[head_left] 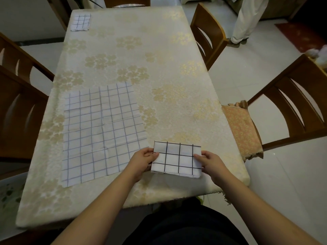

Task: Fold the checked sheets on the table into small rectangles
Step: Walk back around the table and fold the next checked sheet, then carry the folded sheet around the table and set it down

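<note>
A small folded sheet (177, 159), white with black checks, lies near the table's front right. My left hand (143, 160) pinches its left edge and my right hand (210, 161) pinches its right edge. To the left, a large checked sheet (100, 131) with blue-grey lines is spread flat on the table, creased into quarters. A second small folded checked sheet (80, 22) rests at the far left corner of the table.
The table (159, 68) wears a cream cloth with gold flowers. Wooden chairs stand at the left (17, 96), the right (292, 110) and the far right (207, 32). A person's legs (246, 20) stand on the tiled floor at the far right.
</note>
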